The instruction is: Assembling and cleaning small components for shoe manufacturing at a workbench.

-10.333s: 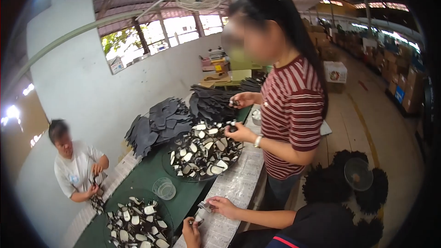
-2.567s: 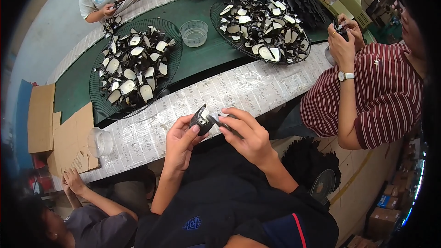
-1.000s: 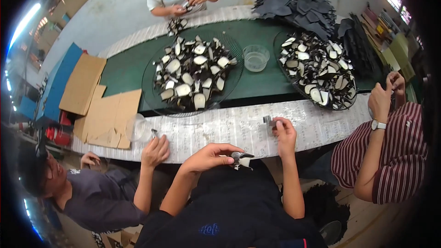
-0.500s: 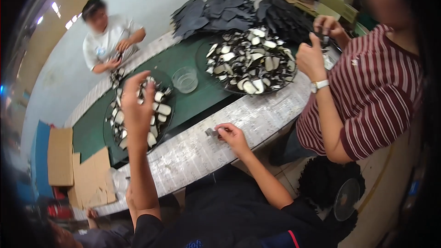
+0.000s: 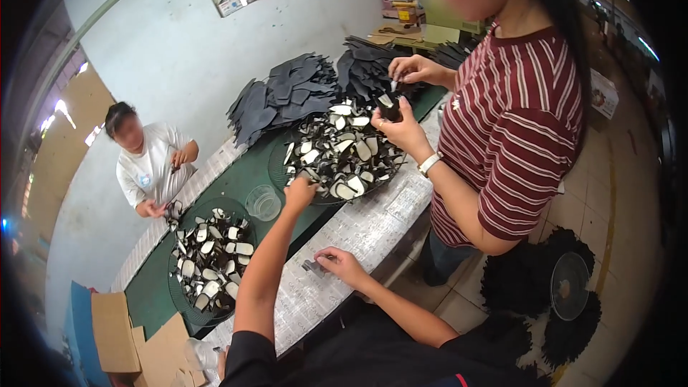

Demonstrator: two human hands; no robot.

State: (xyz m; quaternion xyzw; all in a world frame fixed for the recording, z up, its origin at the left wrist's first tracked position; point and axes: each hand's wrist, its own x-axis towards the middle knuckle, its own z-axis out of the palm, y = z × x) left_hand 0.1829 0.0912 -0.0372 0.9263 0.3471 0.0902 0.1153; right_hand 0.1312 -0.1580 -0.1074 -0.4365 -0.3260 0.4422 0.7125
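Observation:
Low over the table's front edge, my right hand [image 5: 342, 266] is closed, pinching a small dark-grey piece [image 5: 311, 265] between thumb and fingers. My left hand [image 5: 300, 192] reaches across to the near left side of a heap of small black pieces with white rounded faces [image 5: 356, 188]. Its fingers bend down at the heap, and their tips are lost among the pieces. The heap lies on a round dark tray [image 5: 275, 161]. Just left of that hand stands a clear plastic tub [image 5: 263, 204].
Another tray of similar pieces [image 5: 208, 254] sits to the left. Dark flat sheets [image 5: 283, 97] are stacked behind. A person in a striped shirt [image 5: 502, 143] works close on my right, another in white [image 5: 154, 161] across the table. Cardboard [image 5: 168, 347] lies at the lower left; black bundles [image 5: 519, 272] rest on the floor.
My left hand has come down from a raised position to the larger heap. The right hand still holds its grey piece. The whole view has shifted with my head.

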